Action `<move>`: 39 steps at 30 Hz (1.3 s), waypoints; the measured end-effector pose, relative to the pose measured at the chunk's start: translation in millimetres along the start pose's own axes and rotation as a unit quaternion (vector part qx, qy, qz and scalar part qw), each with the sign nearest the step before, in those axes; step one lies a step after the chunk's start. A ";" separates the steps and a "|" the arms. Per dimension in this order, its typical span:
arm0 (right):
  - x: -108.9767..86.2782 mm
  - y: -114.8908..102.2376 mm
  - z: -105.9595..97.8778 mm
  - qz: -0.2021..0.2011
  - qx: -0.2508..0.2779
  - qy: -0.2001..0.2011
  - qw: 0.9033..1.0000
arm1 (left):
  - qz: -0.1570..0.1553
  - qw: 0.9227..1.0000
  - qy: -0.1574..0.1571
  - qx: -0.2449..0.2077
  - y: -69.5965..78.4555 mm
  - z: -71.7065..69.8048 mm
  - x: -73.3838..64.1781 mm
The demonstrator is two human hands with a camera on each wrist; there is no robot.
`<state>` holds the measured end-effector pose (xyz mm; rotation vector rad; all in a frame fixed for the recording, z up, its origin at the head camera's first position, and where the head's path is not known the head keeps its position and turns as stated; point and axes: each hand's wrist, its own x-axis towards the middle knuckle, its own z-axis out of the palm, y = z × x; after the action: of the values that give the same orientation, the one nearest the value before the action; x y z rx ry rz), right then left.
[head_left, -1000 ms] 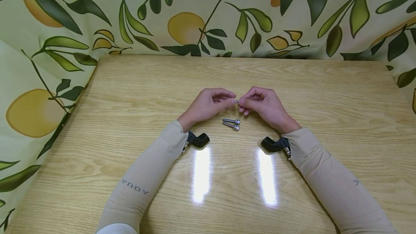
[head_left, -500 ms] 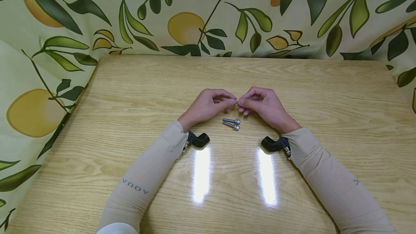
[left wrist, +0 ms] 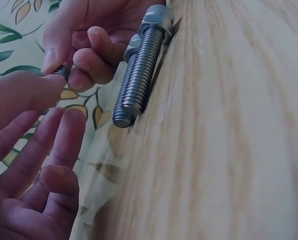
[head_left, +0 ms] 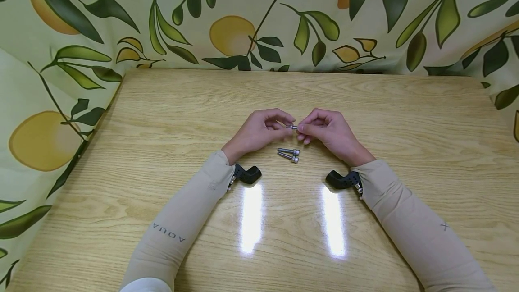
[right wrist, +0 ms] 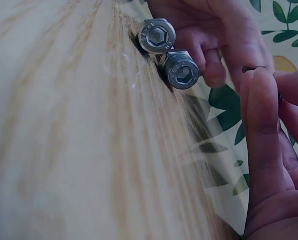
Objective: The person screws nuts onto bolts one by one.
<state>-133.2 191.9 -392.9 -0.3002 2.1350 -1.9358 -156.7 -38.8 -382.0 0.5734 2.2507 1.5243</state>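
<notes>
Between the two hands, a small metal bolt (head_left: 292,126) lies roughly level, with what looks like a nut showing on its shaft. My right hand (head_left: 330,132) pinches its right end between thumb and fingers, which cover most of that end. My left hand (head_left: 265,125) is around the other end, thumb and forefinger slightly parted beside the bolt. In the left wrist view, the left thumb (left wrist: 29,92) hides much of the bolt. Just nearer on the table, two socket-head bolts (head_left: 289,154) with hex nuts by their heads lie side by side, touched by neither hand.
The wood-grain table (head_left: 194,102) extends around the hands. Behind and to the left hangs a cloth (head_left: 259,12) with leaf and fruit prints. Black wrist mounts (head_left: 248,175) sit under both beige sleeves. Two bright reflections shine on the near tabletop.
My left thumb and forefinger have spread apart, so more of the bolt and its nut shows between the hands. The right hand and the two lying bolts stay in place.
</notes>
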 end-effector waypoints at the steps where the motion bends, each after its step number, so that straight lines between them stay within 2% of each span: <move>1: 0.0 0.1 0.0 0.000 0.001 0.000 1.000 | 0.001 1.000 -0.001 -0.003 -0.2 -0.1 0.1; 9: -0.4 0.2 0.1 -0.001 -0.005 0.001 1.000 | -0.004 1.000 0.006 0.016 -0.4 0.5 0.4; 18: -0.7 -0.3 0.4 -0.004 -0.003 0.001 1.000 | -0.002 1.000 -0.004 0.006 -0.1 0.4 0.9; 23: -0.8 -0.6 0.4 -0.002 -0.010 0.000 1.000 | -0.009 1.000 0.000 0.012 1.2 1.1 0.1; 29: -0.9 -0.8 0.2 -0.002 -0.010 -0.002 1.000 | 0.000 1.000 -0.003 -0.003 1.0 0.0 -0.4; 39: -0.5 -0.2 0.2 -0.005 -0.005 -0.002 1.000 | 0.001 1.000 0.001 0.001 0.8 0.8 -0.1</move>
<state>-132.6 191.9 -392.7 -0.3178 2.1449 -1.9291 -156.0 -37.9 -381.5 0.5751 2.2538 1.5248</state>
